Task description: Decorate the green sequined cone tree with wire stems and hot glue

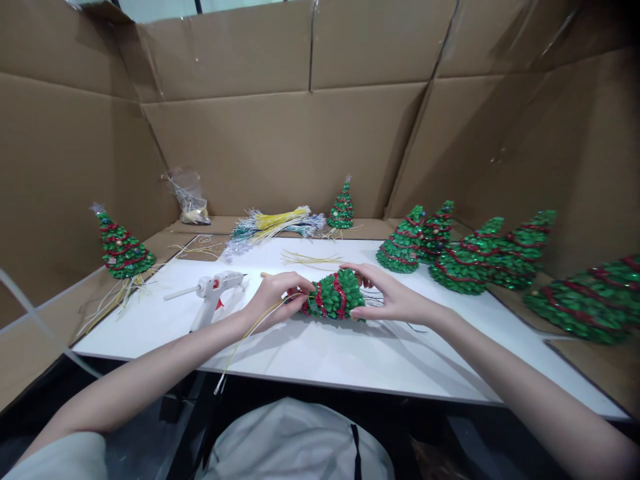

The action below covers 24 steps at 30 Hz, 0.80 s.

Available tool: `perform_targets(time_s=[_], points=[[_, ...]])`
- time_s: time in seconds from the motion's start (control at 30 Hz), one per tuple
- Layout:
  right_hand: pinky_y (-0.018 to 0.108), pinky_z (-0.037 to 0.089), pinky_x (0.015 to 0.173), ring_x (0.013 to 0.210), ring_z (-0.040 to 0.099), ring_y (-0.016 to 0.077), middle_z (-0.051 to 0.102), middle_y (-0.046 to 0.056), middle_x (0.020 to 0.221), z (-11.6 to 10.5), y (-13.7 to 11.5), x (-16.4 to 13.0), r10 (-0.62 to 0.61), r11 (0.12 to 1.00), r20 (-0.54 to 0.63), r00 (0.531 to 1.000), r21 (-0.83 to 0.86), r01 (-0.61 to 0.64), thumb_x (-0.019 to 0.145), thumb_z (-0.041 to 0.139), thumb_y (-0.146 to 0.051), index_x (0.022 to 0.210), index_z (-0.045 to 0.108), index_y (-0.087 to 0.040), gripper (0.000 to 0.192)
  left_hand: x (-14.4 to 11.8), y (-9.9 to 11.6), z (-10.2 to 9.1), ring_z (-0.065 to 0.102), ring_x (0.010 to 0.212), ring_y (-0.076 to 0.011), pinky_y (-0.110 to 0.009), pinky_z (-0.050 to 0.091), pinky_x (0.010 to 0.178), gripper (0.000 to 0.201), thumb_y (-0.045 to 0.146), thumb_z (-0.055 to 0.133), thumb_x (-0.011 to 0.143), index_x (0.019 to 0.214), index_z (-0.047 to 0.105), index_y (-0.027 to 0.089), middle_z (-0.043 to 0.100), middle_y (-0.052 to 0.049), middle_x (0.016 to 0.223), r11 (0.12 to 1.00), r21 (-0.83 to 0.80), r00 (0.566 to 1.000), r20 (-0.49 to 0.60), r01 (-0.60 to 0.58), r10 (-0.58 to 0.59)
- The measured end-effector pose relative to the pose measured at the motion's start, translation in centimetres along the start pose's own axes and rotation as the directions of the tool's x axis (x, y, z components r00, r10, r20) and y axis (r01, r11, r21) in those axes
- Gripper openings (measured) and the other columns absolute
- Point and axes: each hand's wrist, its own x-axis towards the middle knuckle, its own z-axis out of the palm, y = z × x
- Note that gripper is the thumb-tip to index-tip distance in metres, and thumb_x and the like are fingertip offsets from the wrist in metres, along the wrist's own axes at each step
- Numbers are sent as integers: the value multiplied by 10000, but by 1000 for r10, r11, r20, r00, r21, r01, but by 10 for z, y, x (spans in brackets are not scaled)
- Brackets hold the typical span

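Note:
A small green sequin Christmas tree [334, 293] with red bead garland lies on its side on the white table [350, 360], its tip pointing left. My left hand [276, 293] grips the tip end and pinches a thin yellow wire [250, 330] that trails toward the near table edge. My right hand [387, 297] holds the wide base end of the tree.
A white glue gun [213, 293] stands left of my hands. Finished trees stand at the left [121, 247], the back [342, 207] and in a row at the right [470, 257]. Bundles of yellow and white wires [275, 223] lie at the back. Cardboard walls surround the table.

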Motion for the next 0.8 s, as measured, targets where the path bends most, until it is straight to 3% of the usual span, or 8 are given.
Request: perform_targets(time_s=[0.47, 0.8], points=[[385, 439, 836, 940, 497, 231, 495, 99, 1165, 2, 2, 0, -6, 1000, -2, 1000, 5, 6, 706, 618, -518, 1348, 325, -257, 752, 2, 0, -3, 512, 682, -110, -225, 420, 675, 213, 108, 461, 793, 961, 578, 166, 620, -25, 818, 995, 95, 997, 74, -26, 19], [370, 448, 817, 940, 500, 227, 496, 100, 1189, 3, 0, 0, -7, 1000, -14, 1000, 15, 7, 704, 625, -514, 1339, 335, -243, 749, 4, 1, 0, 508, 693, -111, -224, 410, 679, 193, 83, 464, 794, 927, 577, 164, 614, -24, 815, 989, 143, 999, 37, -40, 35]])
